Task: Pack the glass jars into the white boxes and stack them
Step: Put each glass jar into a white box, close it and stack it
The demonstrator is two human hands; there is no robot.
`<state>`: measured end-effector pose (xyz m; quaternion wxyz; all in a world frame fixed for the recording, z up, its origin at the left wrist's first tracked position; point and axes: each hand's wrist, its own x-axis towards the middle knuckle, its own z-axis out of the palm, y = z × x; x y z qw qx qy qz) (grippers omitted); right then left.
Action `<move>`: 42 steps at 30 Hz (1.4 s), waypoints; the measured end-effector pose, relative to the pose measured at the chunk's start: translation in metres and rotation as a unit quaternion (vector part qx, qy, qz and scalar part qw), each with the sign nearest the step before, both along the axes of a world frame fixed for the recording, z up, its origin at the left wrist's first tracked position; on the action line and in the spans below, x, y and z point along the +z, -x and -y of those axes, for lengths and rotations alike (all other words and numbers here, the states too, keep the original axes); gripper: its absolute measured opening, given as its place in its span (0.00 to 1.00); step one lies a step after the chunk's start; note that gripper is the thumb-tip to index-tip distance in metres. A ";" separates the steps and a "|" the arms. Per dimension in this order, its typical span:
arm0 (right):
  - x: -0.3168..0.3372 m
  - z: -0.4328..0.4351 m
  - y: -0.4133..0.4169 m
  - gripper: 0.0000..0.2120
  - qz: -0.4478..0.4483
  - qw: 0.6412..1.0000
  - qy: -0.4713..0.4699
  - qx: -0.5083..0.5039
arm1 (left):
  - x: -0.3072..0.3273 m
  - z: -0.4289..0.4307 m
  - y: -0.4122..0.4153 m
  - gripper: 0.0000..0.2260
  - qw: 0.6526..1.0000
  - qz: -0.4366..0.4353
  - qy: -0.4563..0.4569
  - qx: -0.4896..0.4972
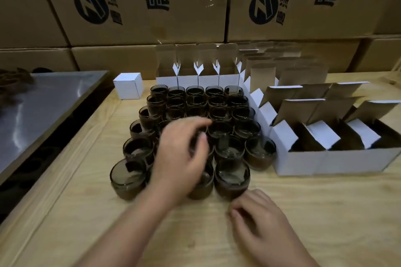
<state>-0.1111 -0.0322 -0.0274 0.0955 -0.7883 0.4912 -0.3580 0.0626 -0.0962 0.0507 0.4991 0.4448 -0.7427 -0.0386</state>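
Dark round glass jars (231, 176) are clustered on the pale wooden desk (325, 212) beside open white cardboard boxes (325, 162). Left grip (180, 158) is curled over them, blurred, hold cannot be told; right grip (260, 221) is rested on desk, loosely apart, empty.

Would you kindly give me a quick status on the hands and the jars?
Left hand over the glass jars, grip blurred. Right hand beside the front jars, holding nothing. White boxes open at right; nothing between them and jars.

Over twenty glass jars (231, 180), one closed white box (128, 87), two hands (180, 159).
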 end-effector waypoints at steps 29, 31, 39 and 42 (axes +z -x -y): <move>0.030 -0.050 0.049 0.06 -0.077 0.970 0.100 -0.209 | -0.070 -0.065 0.079 0.23 0.987 0.102 -0.049 -0.117; 0.031 -0.056 0.041 0.12 -0.052 0.974 0.115 -0.189 | -0.069 -0.066 0.078 0.23 0.984 0.097 -0.082 -0.127; 0.042 -0.032 0.063 0.11 0.133 0.971 0.071 -0.185 | -0.070 -0.067 0.079 0.20 0.985 0.067 -0.084 -0.137; 0.041 -0.029 0.069 0.11 0.191 0.967 0.039 -0.162 | -0.072 -0.066 0.077 0.19 0.979 0.015 -0.134 -0.151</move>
